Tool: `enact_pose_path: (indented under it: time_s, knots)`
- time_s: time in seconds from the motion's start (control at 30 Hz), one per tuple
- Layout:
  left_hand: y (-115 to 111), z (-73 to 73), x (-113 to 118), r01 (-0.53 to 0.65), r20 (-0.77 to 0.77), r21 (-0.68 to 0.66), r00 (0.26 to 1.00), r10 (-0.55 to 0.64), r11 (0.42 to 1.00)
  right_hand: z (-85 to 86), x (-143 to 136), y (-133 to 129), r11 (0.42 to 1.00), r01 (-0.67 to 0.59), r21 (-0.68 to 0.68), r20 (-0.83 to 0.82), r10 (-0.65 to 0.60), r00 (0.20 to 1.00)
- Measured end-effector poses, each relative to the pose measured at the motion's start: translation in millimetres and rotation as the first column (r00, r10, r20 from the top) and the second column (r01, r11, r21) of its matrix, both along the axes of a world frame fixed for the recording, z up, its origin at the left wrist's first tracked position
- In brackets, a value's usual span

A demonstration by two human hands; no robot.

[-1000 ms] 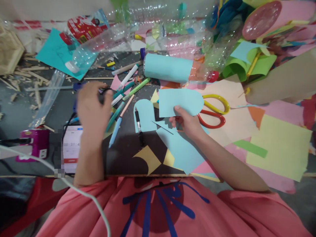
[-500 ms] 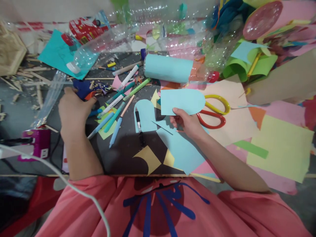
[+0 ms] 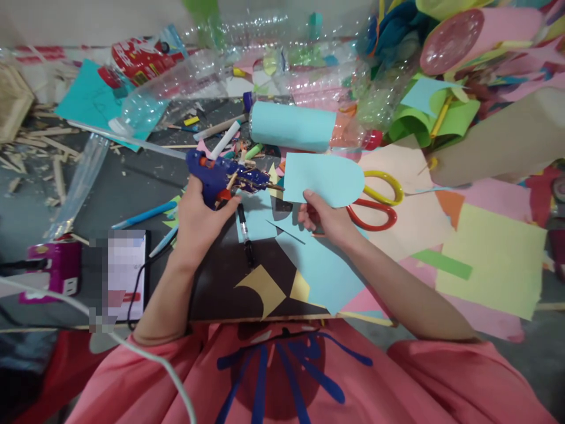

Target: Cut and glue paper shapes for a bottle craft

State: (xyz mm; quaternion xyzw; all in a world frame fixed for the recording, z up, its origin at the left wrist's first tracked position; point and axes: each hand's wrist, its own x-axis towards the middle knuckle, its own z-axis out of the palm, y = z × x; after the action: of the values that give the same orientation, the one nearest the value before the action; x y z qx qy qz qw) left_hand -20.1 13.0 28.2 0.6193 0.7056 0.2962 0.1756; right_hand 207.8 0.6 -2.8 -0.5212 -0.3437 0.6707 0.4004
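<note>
Dark, flat table, strewn with wood slivers and paper offcuts. From my remote station I log the left hand curled closed round one blue plastic glue gun, long translucent stick at its rear. Right hand pinches one pale-blue, round-ended paper piece at its lower edge, thumb on top. Nozzle lies at the paper's straight end; contact, I cannot tell. Two scissor loops, one yellow, one red; one black-and-clear pen; one paper-wrapped clear bottle beyond.
</note>
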Motion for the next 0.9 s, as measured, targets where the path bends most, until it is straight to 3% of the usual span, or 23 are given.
enact_pose_path:
  time_s: [0.23,0.4,0.57,0.9]
  knots:
    - [-4.3,-12.0,-0.3,-0.110,0.010,-0.018,0.994,0.110,0.994,-5.9,6.9,1.5,0.999,-0.050,0.015,0.076,0.049,0.996]
    - [-6.2,-17.2,3.5,-0.096,0.071,-0.007,0.993,0.096,0.995,-5.6,5.5,3.6,0.998,-0.060,0.031,0.068,0.058,0.996]
    - [-5.4,-18.4,0.3,-0.135,-0.003,0.009,0.991,0.135,0.991,-1.9,2.7,4.1,0.997,-0.058,0.047,0.067,0.054,0.996]
    - [-4.3,-23.0,-4.5,-0.075,-0.093,-0.011,0.993,0.073,0.997,-4.0,5.8,1.0,0.996,-0.082,0.038,0.134,0.076,0.988]
